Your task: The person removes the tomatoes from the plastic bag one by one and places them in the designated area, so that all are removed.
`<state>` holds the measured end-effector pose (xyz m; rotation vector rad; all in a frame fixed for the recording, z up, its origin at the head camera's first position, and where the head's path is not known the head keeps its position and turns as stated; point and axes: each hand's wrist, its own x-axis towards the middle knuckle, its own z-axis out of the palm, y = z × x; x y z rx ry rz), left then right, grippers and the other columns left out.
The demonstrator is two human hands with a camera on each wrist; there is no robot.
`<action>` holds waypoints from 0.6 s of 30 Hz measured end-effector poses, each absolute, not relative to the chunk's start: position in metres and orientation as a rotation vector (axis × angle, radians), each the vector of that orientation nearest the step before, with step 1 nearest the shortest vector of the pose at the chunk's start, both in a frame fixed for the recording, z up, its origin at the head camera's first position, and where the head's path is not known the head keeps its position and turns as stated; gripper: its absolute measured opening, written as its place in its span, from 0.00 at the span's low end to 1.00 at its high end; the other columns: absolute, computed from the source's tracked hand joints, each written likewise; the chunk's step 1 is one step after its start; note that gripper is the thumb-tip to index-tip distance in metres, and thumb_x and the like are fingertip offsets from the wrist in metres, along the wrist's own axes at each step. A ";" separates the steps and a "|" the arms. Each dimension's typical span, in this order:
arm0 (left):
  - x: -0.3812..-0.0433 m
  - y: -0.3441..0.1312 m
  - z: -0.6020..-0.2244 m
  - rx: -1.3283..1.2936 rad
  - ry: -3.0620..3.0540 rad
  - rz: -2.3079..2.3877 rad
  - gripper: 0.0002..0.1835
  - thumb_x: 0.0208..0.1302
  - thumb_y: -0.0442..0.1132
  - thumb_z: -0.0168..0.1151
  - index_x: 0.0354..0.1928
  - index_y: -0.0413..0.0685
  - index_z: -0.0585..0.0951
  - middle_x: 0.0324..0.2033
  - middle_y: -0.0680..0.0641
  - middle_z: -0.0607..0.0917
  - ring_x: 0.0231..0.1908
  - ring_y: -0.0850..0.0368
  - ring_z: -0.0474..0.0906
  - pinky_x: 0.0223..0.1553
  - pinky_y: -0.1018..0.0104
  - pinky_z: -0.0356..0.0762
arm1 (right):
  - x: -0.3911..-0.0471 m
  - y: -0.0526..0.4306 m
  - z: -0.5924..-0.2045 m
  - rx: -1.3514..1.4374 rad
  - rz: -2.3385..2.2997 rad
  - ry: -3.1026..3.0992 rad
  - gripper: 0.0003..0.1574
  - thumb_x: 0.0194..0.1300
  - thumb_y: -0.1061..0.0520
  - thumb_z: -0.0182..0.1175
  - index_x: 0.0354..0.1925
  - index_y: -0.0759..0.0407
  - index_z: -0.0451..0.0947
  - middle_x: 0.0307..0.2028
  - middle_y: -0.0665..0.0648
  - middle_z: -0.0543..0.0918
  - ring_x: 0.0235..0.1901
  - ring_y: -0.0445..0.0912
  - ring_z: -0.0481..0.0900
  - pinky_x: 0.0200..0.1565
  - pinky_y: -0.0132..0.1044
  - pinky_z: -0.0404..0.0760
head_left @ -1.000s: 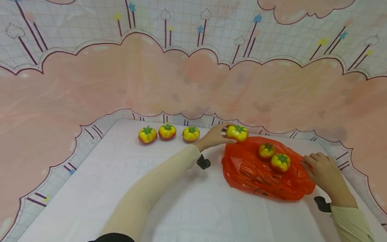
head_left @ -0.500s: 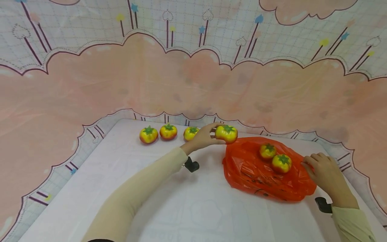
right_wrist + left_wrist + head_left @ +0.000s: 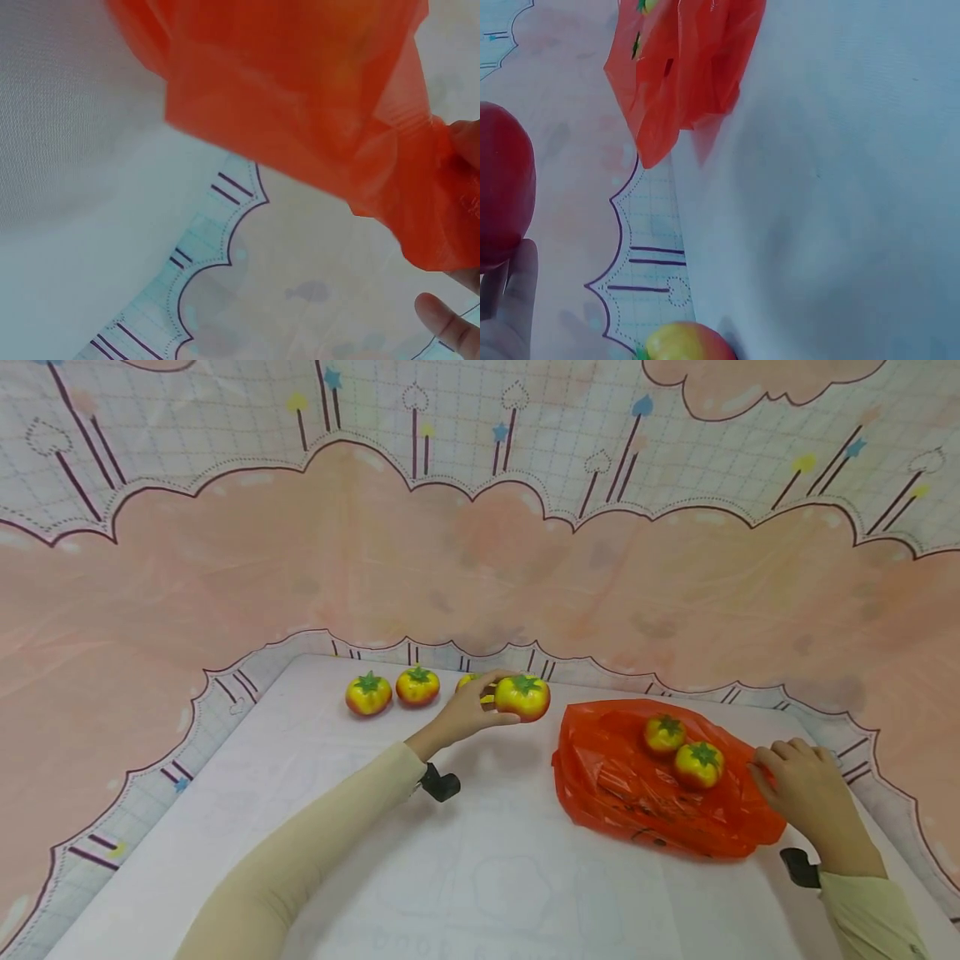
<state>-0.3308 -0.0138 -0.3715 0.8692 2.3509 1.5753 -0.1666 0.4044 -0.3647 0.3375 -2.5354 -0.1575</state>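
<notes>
My left hand (image 3: 461, 712) grips a yellow-and-red tomato (image 3: 522, 697) with a green leafy top, held above the white table left of a red plastic bag (image 3: 607, 793). In the left wrist view the held tomato (image 3: 504, 187) shows its red underside. Two more tomatoes, a rear one (image 3: 665, 735) and a front one (image 3: 699, 765), lie on or in the bag; I cannot tell which. At the bag's right edge my right hand (image 3: 806, 785) pinches the plastic. The right wrist view shows the bag (image 3: 285, 97) gathered at the fingers.
Toward the back left of the table (image 3: 480, 860) sit a tomato (image 3: 368, 694) and another tomato (image 3: 417, 686). A third tomato (image 3: 467, 681) is mostly hidden behind my left hand. A patterned peach cloth (image 3: 465, 568) hangs behind the table.
My left hand has moved left with the tomato, from over the bag's left edge to in front of the third tomato in the row. The right hand stays at the bag.
</notes>
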 end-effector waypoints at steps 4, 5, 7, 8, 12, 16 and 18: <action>-0.328 -0.029 -0.373 0.805 2.370 1.591 0.36 0.55 0.43 0.69 0.66 0.54 0.65 0.64 0.47 0.68 0.63 0.48 0.67 0.61 0.57 0.72 | -0.167 0.405 -0.366 0.315 -0.161 -2.547 0.13 0.41 0.64 0.70 0.28 0.65 0.78 0.22 0.62 0.77 0.29 0.59 0.72 0.32 0.57 0.71; -0.328 -0.033 -0.374 0.785 2.375 1.594 0.36 0.55 0.43 0.69 0.66 0.55 0.65 0.64 0.47 0.68 0.63 0.48 0.67 0.61 0.57 0.72 | -0.167 0.405 -0.366 0.310 -0.162 -2.551 0.12 0.41 0.64 0.70 0.28 0.66 0.78 0.22 0.62 0.77 0.29 0.60 0.72 0.32 0.57 0.71; -0.328 -0.040 -0.376 0.756 2.382 1.599 0.37 0.56 0.44 0.68 0.66 0.56 0.64 0.65 0.48 0.68 0.63 0.47 0.66 0.61 0.56 0.71 | -0.167 0.405 -0.366 0.311 -0.167 -2.542 0.12 0.41 0.64 0.70 0.28 0.66 0.78 0.22 0.62 0.77 0.29 0.60 0.72 0.31 0.57 0.72; -0.328 -0.044 -0.377 0.742 2.381 1.604 0.37 0.56 0.44 0.68 0.66 0.55 0.64 0.65 0.47 0.68 0.64 0.47 0.66 0.62 0.56 0.71 | -0.167 0.405 -0.367 0.314 -0.168 -2.533 0.12 0.41 0.64 0.70 0.27 0.66 0.78 0.22 0.62 0.77 0.29 0.60 0.72 0.31 0.57 0.72; -0.326 -0.059 -0.376 0.708 2.380 1.620 0.36 0.56 0.43 0.68 0.66 0.54 0.64 0.65 0.46 0.67 0.64 0.45 0.65 0.63 0.53 0.69 | -0.168 0.404 -0.368 0.331 -0.172 -2.498 0.12 0.40 0.64 0.69 0.27 0.66 0.78 0.21 0.62 0.77 0.28 0.59 0.73 0.30 0.56 0.72; -0.326 -0.074 -0.379 0.671 2.384 1.635 0.36 0.56 0.42 0.68 0.66 0.53 0.65 0.65 0.44 0.67 0.64 0.44 0.65 0.64 0.52 0.67 | -0.168 0.405 -0.370 0.337 -0.169 -2.495 0.12 0.39 0.64 0.69 0.27 0.66 0.78 0.20 0.62 0.77 0.28 0.59 0.73 0.29 0.55 0.71; -0.328 -0.082 -0.383 0.658 2.398 1.631 0.36 0.56 0.43 0.68 0.66 0.53 0.64 0.66 0.44 0.66 0.65 0.43 0.65 0.64 0.52 0.67 | -0.168 0.405 -0.369 0.331 -0.167 -2.505 0.12 0.40 0.64 0.69 0.27 0.66 0.78 0.21 0.62 0.77 0.28 0.59 0.73 0.29 0.55 0.72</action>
